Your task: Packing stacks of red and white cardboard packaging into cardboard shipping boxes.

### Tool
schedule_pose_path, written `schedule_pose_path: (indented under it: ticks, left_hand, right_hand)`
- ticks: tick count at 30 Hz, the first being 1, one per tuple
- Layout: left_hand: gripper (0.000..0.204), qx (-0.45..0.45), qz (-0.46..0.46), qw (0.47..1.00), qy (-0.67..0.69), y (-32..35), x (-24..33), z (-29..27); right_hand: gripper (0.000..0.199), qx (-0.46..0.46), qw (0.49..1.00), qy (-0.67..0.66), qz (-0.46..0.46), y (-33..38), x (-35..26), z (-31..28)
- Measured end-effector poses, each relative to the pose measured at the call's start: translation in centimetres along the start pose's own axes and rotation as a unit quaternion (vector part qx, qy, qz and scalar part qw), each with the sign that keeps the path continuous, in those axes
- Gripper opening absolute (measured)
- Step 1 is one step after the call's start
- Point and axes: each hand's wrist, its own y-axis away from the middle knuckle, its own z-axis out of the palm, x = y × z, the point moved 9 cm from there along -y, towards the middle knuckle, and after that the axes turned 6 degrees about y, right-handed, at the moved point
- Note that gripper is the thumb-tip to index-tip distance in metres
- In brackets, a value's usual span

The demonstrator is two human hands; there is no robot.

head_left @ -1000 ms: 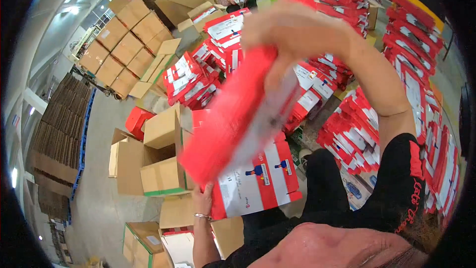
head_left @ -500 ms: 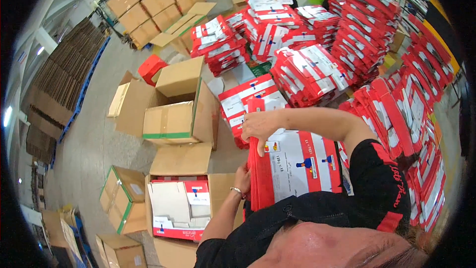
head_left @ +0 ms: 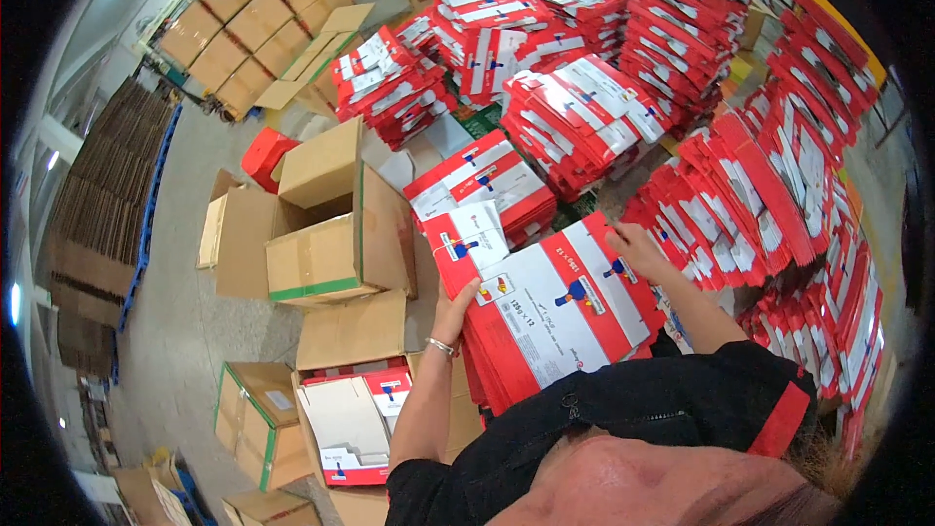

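A thick stack of flat, folded red-and-white cartons [head_left: 545,321] lies against the front of my body, its printed face up. My left hand [head_left: 455,307] grips the left edge, with the thumb near the top face and the fingers mostly hidden below. At the far right edge, my right hand [head_left: 631,248] is curled over the cartons' side. Just beyond the stack sits another pile of the same flat cartons [head_left: 477,175]. Below and left of my left forearm stands an open brown box [head_left: 351,331] holding flat red-and-white cartons.
Several high piles of flat red-and-white cartons [head_left: 584,102] fill the far side and the right [head_left: 726,200]. To the left stands an open brown box with green tape [head_left: 317,263]. Closed boxes [head_left: 234,29] are stacked farther back. Brown cardboard sheets [head_left: 102,195] rest on a blue pallet.
My right hand has left the stack's upper left edge for its far right edge. My left hand has moved up the left edge. The stack has tilted flatter, showing more of its top face.
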Motion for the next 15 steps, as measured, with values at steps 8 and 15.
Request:
schedule_pose_path:
  ticks: [8,15]
  left_hand:
    - [0.047,0.042,0.007,0.994,0.099,1.9,0.0,-1.0]
    - [0.054,0.172,0.215,0.959,0.071,11.6,11.9,-0.4]
  right_hand:
    - [0.069,0.096,0.988,0.098,-0.068,2.0,0.9,1.7]
    - [0.082,0.124,0.937,0.057,-0.32,-2.6,-10.4,3.8]
